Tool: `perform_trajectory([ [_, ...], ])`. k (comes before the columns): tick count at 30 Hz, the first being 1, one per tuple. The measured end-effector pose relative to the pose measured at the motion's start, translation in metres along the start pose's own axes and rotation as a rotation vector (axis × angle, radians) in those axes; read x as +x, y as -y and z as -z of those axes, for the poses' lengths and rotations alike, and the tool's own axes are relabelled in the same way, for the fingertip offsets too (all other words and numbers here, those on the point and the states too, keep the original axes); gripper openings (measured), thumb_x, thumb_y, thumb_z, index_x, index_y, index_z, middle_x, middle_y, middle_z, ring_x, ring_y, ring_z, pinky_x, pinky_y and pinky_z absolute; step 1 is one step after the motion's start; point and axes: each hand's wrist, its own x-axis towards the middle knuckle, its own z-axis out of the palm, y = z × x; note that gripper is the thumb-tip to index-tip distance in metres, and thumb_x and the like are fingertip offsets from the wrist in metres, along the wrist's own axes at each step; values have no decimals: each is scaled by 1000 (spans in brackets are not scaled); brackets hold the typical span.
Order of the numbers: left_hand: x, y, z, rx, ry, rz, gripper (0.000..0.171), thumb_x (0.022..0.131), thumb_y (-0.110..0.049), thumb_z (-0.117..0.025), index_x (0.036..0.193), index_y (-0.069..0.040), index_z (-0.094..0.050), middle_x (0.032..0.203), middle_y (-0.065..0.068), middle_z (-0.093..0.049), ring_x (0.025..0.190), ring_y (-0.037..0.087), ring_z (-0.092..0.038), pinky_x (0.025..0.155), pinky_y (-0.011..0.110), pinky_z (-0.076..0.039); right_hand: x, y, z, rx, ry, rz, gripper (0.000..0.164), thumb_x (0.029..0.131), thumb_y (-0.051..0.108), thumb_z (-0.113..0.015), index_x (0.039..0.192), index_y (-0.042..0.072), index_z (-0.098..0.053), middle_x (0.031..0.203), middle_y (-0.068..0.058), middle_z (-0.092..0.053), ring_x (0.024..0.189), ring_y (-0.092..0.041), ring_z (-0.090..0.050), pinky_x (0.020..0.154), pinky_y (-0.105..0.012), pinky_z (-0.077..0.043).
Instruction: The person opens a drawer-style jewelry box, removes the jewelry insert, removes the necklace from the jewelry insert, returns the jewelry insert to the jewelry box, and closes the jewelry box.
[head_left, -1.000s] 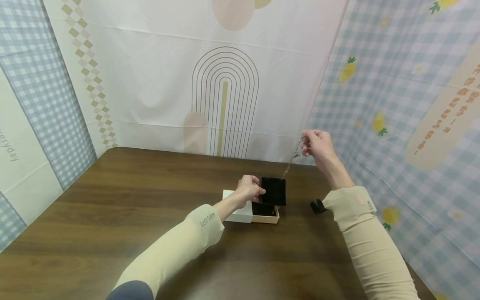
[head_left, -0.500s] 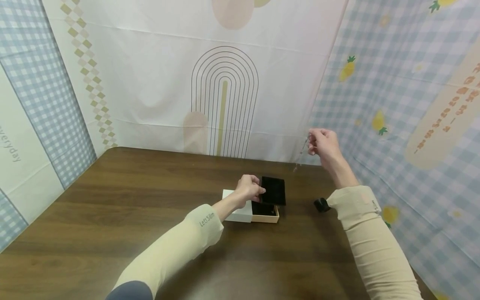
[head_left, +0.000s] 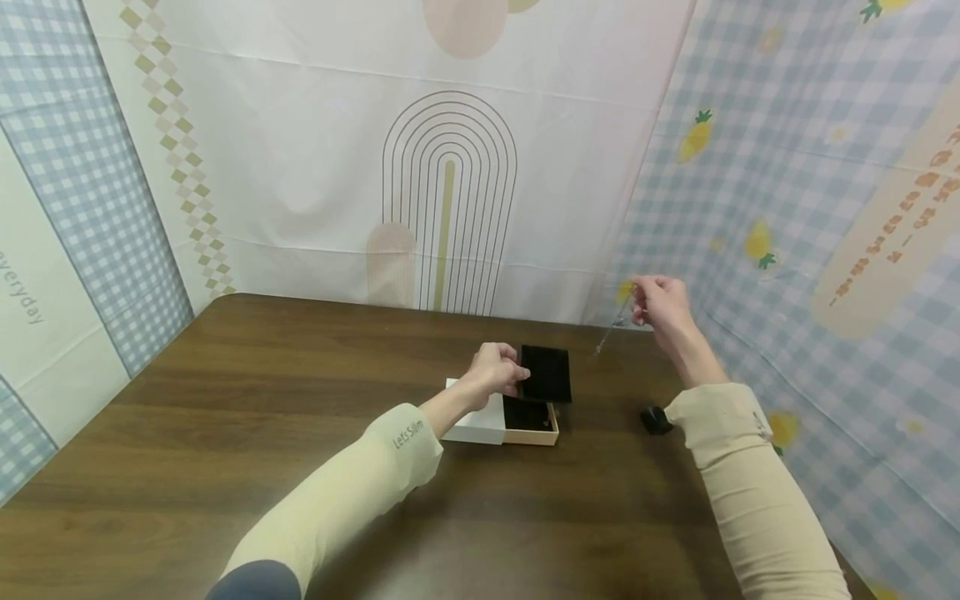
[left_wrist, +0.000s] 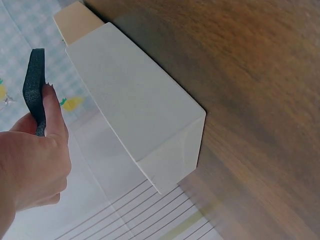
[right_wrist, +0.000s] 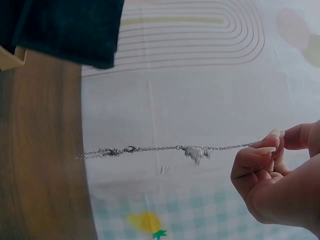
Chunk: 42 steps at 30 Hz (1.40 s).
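My left hand pinches a flat square black pad by its left edge, thumb on top. In the left wrist view the pad shows its thin side. Below it on the table is a white box sleeve with a tan drawer partly pulled out to the right; the drawer has a black lining. To the right and higher up, my right hand pinches one end of a thin silver chain. In the right wrist view the chain carries a dangling charm and a small clasp.
The brown wooden table runs back to a white printed cloth. A blue checked cloth with pineapples hangs along the right side. A small black object sits by the right cuff.
My right hand has moved right with the chain, whose lower end has swung away from the pad, and has dropped slightly. The left hand has lifted the pad a little.
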Motion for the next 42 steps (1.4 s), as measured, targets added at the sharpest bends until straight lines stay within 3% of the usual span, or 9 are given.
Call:
perform_trajectory([
  [6, 1, -2, 2, 6, -2, -10, 42, 89, -3, -66, 128, 4, -52, 117, 20, -63, 89, 25, -67, 81, 37, -58, 3, -12, 11, -120, -31, -22, 20, 101, 16, -42, 91, -1, -48, 62, 7, -48, 49, -4, -45, 45, -20, -41],
  [14, 1, -5, 5, 0, -22, -21, 45, 88, -3, -65, 131, 4, -51, 111, 20, -66, 76, 19, -64, 76, 35, -58, 3, -30, 23, -138, -31, -28, 38, 98, 12, -43, 61, 13, -52, 53, 6, -49, 45, -5, -46, 43, -21, -42],
  [23, 2, -6, 5, 5, -23, -20, 45, 88, -5, -66, 130, 3, -51, 113, 19, -67, 80, 19, -65, 81, 37, -57, -2, -43, 32, -194, -28, -43, 38, 96, 11, -45, 60, 18, -55, 52, 8, -50, 44, -4, -47, 45, -20, -44],
  [33, 3, -6, 5, -3, -25, -16, 45, 88, -5, -66, 131, 3, -51, 116, 19, -67, 83, 22, -68, 83, 37, -57, -4, -56, 41, -211, -9, -103, 37, 97, 12, -46, 61, 18, -54, 51, 9, -48, 46, -3, -47, 46, -20, -45],
  [40, 3, -6, 4, 6, -24, -21, 45, 89, -6, -66, 130, 3, -51, 117, 20, -67, 86, 24, -69, 88, 39, -55, -4, -66, 46, -246, -12, -114, 36, 91, 8, -44, 56, 16, -50, 49, 9, -47, 46, -3, -47, 47, -20, -45],
  [42, 4, -6, 4, 6, -28, -19, 44, 89, -5, -66, 130, 3, -51, 117, 20, -67, 86, 24, -69, 88, 40, -55, -4, -69, 47, -264, -5, -125, 38, 94, 12, -45, 57, 16, -50, 49, 9, -47, 46, -3, -47, 47, -21, -45],
])
